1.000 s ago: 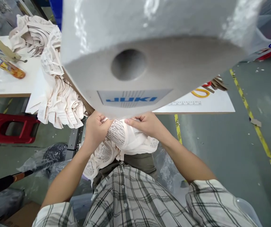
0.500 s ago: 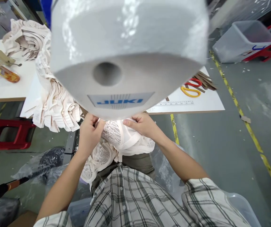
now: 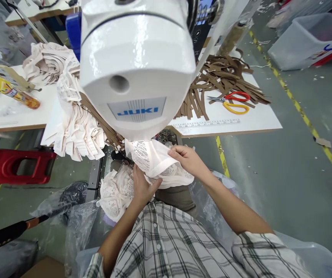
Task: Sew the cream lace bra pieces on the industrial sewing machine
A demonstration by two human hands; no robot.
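A white lace bra (image 3: 161,160) hangs just below the white sewing machine head (image 3: 137,85), its upper end hidden behind the machine's lower edge. My right hand (image 3: 191,160) pinches the bra's right edge between thumb and fingers. Lower down, my left hand (image 3: 145,186) grips it from beneath, thumb on the near side and fingertips partly covered by fabric. More white lace pieces (image 3: 116,191) hang left of that hand, over my lap. The needle area is hidden by the machine head.
Stacked cream fabric pieces (image 3: 79,133) lie to the left, near a drink bottle (image 3: 18,94). Brown strips (image 3: 220,77), scissors (image 3: 236,102) and a ruler (image 3: 209,122) are on the right tabletop. A red stool (image 3: 15,166) stands at left; a clear bin (image 3: 313,42) at far right.
My left hand has let go of the bra's upper left edge and moved down and right to its underside. My right hand keeps its pinch, slightly lower. The view has shifted back.
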